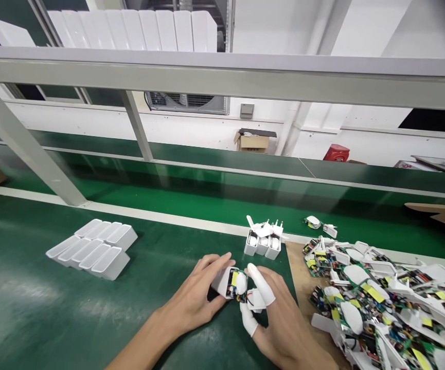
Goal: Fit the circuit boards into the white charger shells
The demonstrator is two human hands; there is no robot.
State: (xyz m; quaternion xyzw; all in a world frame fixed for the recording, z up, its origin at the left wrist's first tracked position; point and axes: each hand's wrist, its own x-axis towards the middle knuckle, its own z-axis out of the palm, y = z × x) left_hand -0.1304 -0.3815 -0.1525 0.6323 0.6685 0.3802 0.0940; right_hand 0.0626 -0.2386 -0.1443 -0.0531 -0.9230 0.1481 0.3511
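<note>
My left hand is closed around a white plastic charger housing, which lies on its side just above the green mat. Partway into the housing's open end sits a circuit board with yellow tape and a round white pad. A white end cap, joined by thin wires, hangs at the board's right. My right hand, with white covers on its thumb and forefinger, pinches the end cap. Beyond the hands, several white housings with boards in them stand upright in a group.
Two rows of white housings lie on the mat at left. At right, a heap of circuit boards with caps covers a cardboard sheet. Two loose pieces rest on the green belt. A metal frame crosses above.
</note>
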